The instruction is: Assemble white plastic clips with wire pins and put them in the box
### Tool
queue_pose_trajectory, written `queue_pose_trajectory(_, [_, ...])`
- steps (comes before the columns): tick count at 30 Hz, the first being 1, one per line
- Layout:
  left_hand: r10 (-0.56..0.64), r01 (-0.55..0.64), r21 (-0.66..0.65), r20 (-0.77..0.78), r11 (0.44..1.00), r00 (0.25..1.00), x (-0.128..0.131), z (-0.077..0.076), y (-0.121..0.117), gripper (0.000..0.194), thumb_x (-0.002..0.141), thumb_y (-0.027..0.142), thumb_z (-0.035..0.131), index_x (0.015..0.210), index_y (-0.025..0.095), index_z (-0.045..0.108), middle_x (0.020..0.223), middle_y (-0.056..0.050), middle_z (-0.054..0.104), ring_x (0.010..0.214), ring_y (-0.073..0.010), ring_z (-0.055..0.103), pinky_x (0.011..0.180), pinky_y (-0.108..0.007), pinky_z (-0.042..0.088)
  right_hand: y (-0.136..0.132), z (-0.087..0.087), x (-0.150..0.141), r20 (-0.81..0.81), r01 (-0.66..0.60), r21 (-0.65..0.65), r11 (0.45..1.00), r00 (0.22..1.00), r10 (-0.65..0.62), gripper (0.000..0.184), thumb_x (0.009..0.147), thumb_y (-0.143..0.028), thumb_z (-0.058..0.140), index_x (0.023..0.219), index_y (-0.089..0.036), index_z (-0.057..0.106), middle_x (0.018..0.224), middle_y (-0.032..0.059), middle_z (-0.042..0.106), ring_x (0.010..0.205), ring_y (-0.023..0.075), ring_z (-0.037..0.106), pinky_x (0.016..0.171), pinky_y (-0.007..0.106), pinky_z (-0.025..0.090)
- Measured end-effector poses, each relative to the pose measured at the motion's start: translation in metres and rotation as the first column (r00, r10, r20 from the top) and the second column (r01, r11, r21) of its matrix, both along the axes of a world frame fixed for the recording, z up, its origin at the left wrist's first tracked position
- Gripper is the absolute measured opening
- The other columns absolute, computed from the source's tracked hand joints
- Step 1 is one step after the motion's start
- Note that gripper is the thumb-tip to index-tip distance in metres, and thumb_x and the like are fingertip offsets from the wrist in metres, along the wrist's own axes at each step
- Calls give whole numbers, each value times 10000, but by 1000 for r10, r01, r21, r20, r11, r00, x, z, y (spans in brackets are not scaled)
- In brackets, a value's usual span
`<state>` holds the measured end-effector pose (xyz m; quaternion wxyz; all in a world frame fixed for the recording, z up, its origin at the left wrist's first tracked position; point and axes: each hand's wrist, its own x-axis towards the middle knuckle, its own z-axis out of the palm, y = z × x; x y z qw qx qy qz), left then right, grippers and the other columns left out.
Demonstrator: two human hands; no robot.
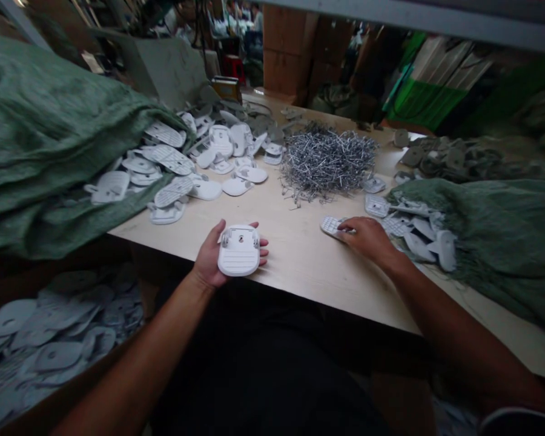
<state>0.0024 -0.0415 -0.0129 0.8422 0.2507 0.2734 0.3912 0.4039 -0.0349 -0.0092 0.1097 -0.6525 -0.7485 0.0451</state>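
The pale table (295, 242) lies across in front of the person; a green sack (49, 115) is at its left side and another sack (495, 224) at its right, both with white pieces at the mouth; between them, farther than the hands, is a pile of thin metal pins (329, 160); the left hand (209, 257) is open with palm up, and the first white plate (238, 260) rests on it, its long axis pointing away from the body and its ribbed part at the near end; the right hand (370, 239) is closed with thumb and fingers on the near right end of the second white plate (330, 225); this plate is on the table, to the right of the left hand, and the right hand is the nearer one; its long axis goes rather sideways, so the two plates do not point the same way
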Motion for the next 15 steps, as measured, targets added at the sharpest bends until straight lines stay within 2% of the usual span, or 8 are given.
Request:
queue_pose_trajectory(3, [62, -62, -12, -16, 998, 998, -3, -3, 1, 827, 1040, 668, 413, 1637, 97, 368, 1184, -259, 781, 1026, -388, 806, 954, -588, 620, 7, 7, -18, -134, -100, -12, 995, 986, 98, 248, 943, -228, 675, 1117, -186, 847, 1144, 65, 818, 1041, 233, 753, 977, 340, 542])
queue_pose_trajectory(7, [141, -141, -12, -14, 990, 990, -9, -3, -2, 796, 1036, 628, 435, 1609, 76, 408, 1166, -274, 782, 998, -393, 809, 934, -597, 627, 13, 13, -35, -248, -212, -39, 976, 949, 196, 259, 905, -315, 768, 1127, -200, 839, 1111, 63, 811, 994, 248, 754, 939, 374, 574])
queue_pose_trajectory(9, [164, -164, -8, -8, 986, 986, -12, 0, -5, 776, 1029, 616, 444, 1589, 80, 439, 1155, -275, 784, 982, -394, 810, 918, -593, 637, 19, 15, -34, -277, -258, -17, 966, 929, 244, 388, 876, -384, 818, 1228, -218, 810, 1235, 85, 783, 1083, 286, 741, 970, 423, 590])
queue_pose_trajectory(11, [180, -180, 4, -12, 984, 983, -15, 4, -9, 762, 1022, 615, 443, 1576, 93, 461, 1138, -265, 790, 976, -395, 813, 914, -582, 646, 29, 17, -27, -264, -306, -16, 952, 919, 291, 614, 842, -452, 860, 1403, -241, 728, 1450, 110, 690, 1279, 340, 675, 1087, 499, 559])
queue_pose_trajectory(13, [194, -193, 25, -22, 981, 981, -17, 9, -12, 759, 1018, 621, 432, 1573, 104, 467, 1124, -251, 796, 971, -390, 816, 918, -570, 651, 39, 16, -19, -225, -353, -84, 932, 918, 327, 857, 791, -489, 900, 1560, -255, 603, 1606, 125, 565, 1451, 382, 558, 1212, 567, 467])
queue_pose_trajectory(15, [200, -199, 49, -30, 979, 979, -19, 12, -16, 762, 1018, 626, 419, 1577, 109, 462, 1119, -243, 799, 953, -382, 820, 914, -559, 655, 49, 12, -12, -207, -397, -169, 902, 909, 361, 957, 767, -468, 905, 1623, -263, 531, 1652, 124, 514, 1512, 395, 497, 1271, 592, 395])
